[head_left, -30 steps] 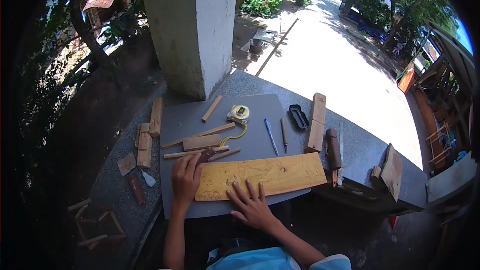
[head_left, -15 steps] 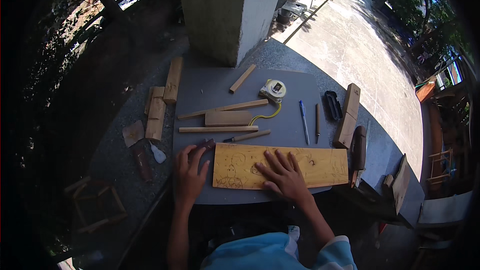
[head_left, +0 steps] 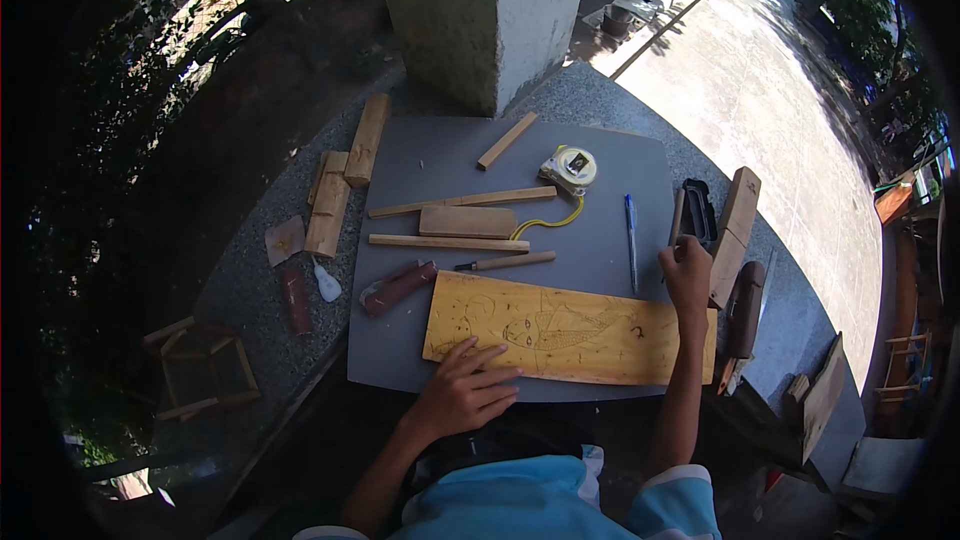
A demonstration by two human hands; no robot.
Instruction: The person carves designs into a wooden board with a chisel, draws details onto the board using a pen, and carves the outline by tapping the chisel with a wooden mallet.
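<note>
The left hand (head_left: 465,390) shifts onto the long yellow wooden board (head_left: 590,325), fingers loosely spread; the right hand (head_left: 688,270) leaves it and pinches a slim brown wooden tool (head_left: 678,210). Beyond the speckled stone counter (head_left: 592,92) come a square concrete pillar (head_left: 450,20), then sunlit paving (head_left: 760,110). The board lies along the near edge of the smooth grey sheet (head_left: 400,350), long axis left-right, right end slightly nearer.

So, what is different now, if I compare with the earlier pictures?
The left hand let go of the reddish-brown sandpaper and moved right, onto the drawn-on wooden board. The right hand left the board, moved right and forward, and took hold of the thin wooden-handled tool. The tape measure and ballpoint pen stayed.
</note>
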